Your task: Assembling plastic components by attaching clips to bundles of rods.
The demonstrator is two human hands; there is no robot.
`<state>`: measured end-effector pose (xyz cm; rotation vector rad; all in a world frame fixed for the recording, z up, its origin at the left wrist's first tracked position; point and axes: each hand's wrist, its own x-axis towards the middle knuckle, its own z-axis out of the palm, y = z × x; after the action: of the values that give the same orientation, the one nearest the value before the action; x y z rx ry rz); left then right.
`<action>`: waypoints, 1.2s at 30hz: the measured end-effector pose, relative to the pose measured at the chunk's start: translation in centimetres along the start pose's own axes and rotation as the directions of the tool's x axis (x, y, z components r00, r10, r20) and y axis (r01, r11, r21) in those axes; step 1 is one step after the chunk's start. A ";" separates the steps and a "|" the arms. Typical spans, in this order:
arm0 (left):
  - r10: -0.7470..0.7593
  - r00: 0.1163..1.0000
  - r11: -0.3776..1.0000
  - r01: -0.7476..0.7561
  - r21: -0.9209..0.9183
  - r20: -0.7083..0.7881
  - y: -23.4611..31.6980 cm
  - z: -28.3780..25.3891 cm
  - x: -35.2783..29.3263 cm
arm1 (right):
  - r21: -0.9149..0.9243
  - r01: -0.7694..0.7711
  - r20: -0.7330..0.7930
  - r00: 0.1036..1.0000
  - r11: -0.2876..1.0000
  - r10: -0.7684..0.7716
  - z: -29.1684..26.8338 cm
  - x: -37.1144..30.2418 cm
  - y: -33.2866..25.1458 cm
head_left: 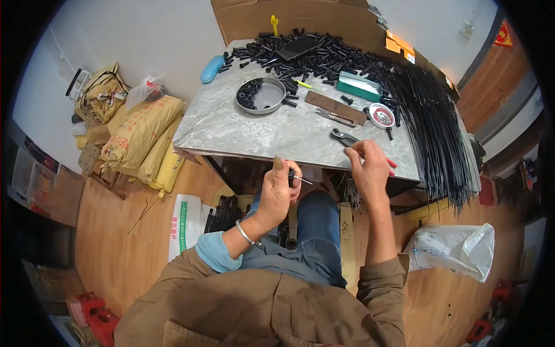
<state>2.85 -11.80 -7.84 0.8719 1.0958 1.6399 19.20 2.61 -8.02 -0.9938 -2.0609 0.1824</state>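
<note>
My left hand (278, 188) is closed in front of the table edge, around a small black plastic part (291, 174). A thin metal pin (304, 181) sticks out of that part to the right. Over the right front of the table, my right hand (370, 168) has its fingers curled on a pair of pliers. The dark head of the pliers (343, 136) points left, and a red handle end shows past my knuckles; the grip itself is partly hidden. A knife-like tool (336, 118) and a brown flat bar (335, 107) lie just beyond.
Black plastic parts (341, 55) heap at the back, near a round metal tray (261, 111), a green box (359, 87) and a small dish of metal bits (381, 116). Long black rods (433, 127) overhang the right edge. Sacks (141, 130) stand left; a white bag (451, 248) lies right.
</note>
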 end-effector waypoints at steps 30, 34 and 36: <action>0.059 0.997 0.997 -0.056 0.062 -0.059 -0.2 0.2 0.2 | -0.117 0.437 0.316 0.868 0.892 -0.383 -8.6 -0.2 -5.9; 0.058 0.997 0.995 -0.054 0.087 -0.045 -0.2 -0.3 0.5 | -0.073 0.419 0.380 0.851 0.905 -0.364 -8.3 -1.7 -4.7; 0.056 0.997 0.996 -0.052 0.077 -0.052 0.1 -0.3 0.6 | 0.037 0.387 0.334 0.864 0.921 -0.376 -7.1 -2.9 -3.8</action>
<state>2.34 -11.34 -7.80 0.9180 1.1876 1.6845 23.17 -3.45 -3.53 -0.5766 -2.5368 0.1161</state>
